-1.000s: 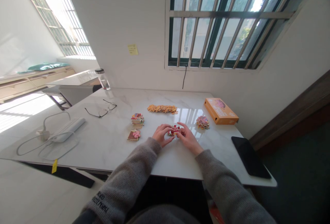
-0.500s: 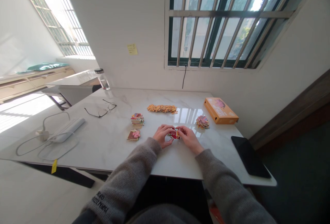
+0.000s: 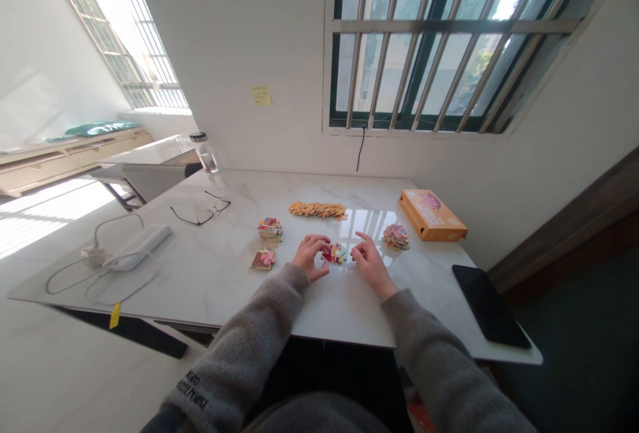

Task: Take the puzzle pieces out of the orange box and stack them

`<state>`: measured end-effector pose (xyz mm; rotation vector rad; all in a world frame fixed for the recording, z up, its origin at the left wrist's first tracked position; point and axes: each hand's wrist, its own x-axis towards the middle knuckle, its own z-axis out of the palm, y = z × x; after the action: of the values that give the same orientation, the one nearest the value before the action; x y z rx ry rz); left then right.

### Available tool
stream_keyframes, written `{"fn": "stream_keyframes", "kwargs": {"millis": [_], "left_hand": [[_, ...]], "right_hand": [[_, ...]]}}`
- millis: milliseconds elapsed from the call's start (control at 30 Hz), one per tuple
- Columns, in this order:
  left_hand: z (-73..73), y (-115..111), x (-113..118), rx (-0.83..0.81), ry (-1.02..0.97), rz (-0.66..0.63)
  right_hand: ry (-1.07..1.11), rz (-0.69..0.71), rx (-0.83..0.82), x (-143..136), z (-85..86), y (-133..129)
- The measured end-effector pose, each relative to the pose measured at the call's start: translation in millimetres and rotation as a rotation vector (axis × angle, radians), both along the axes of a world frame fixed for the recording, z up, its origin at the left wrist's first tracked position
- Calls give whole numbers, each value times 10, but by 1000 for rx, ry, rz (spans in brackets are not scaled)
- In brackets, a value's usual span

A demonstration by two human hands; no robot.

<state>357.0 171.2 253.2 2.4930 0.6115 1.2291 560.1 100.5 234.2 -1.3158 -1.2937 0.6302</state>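
Colourful puzzle-like pieces (image 3: pixel 335 253), red and pale, lie on the white table between my hands. My left hand (image 3: pixel 312 258) touches their left edge, its thumb and fingers curved apart around it. To their right, my right hand (image 3: pixel 370 263) hovers off the pieces with its index finger stretched out and nothing visible in it. Left of my left hand are a stack of colourful pieces (image 3: pixel 270 230) and a smaller brown and pink stack (image 3: pixel 262 259). A row of orange-brown pieces (image 3: pixel 318 210) lies behind, and a loose pile (image 3: pixel 396 237) sits at the right.
An orange box (image 3: pixel 433 215) stands at the back right, with a black tablet (image 3: pixel 490 305) near the right edge. Glasses (image 3: pixel 202 212), a bottle (image 3: pixel 206 153) and a white power strip (image 3: pixel 142 247) with cables are at the left of the table (image 3: pixel 239 293).
My right hand has let go of the pieces and moved right, its index finger now extended. More of the pieces shows beside my left hand. The view has shifted slightly.
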Motion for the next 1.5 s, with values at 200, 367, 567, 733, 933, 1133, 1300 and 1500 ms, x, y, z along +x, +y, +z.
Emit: {"fn": "stream_keyframes", "kwargs": {"millis": [200, 367, 567, 733, 933, 1133, 1300, 1500], "left_hand": [[285, 233, -424, 65, 91, 117], [473, 707, -912, 4, 142, 293], [491, 1174, -1309, -142, 286, 373], [409, 1295, -1396, -197, 335, 335], [337, 1311, -1438, -291, 336, 320], [419, 1234, -1398, -189, 308, 303], [600, 1056, -1139, -78, 322, 236], [474, 679, -594, -33, 396, 88]], "right_hand": [[-106, 12, -5, -13, 20, -22], [-125, 41, -2, -21, 20, -25], [-130, 39, -4, -23, 22, -23], [-140, 45, -13, -25, 30, -28], [-157, 43, -20, -33, 39, -32], [-188, 43, -26, -40, 52, -37], [-240, 43, -44, -36, 67, -37], [-248, 38, -53, -28, 67, -28]]}}
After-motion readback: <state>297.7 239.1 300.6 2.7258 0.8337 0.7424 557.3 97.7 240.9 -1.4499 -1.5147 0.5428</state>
